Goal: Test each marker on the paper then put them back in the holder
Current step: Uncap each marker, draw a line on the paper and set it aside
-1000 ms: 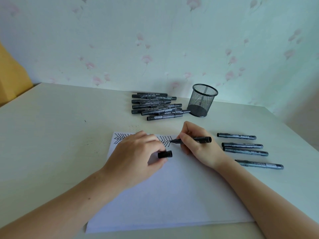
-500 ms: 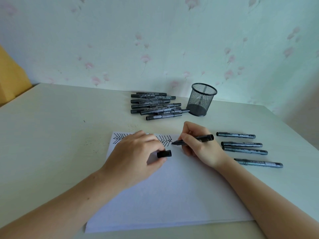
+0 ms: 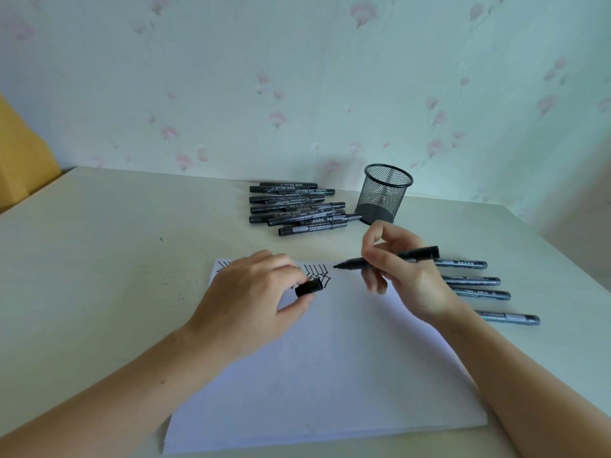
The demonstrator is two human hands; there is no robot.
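My right hand (image 3: 401,279) grips an uncapped black marker (image 3: 383,258), lifted just above the top edge of the white paper (image 3: 330,368), tip pointing left. My left hand (image 3: 254,299) rests on the paper and pinches the marker's black cap (image 3: 309,287) between thumb and fingers. Black zigzag test marks (image 3: 315,272) run along the paper's top edge, partly hidden by my left hand. The black mesh holder (image 3: 383,193) stands upright at the back. A pile of several capped markers (image 3: 297,208) lies left of it.
Several capped grey markers (image 3: 476,280) lie in a row right of the paper, near my right wrist. The cream table (image 3: 99,259) ends at a flowered wall behind. A yellow object (image 3: 20,153) stands beyond the table's left edge.
My right hand has lifted the marker off the paper and moved it slightly right and up, fingers spreading. My left hand stays put with the cap.
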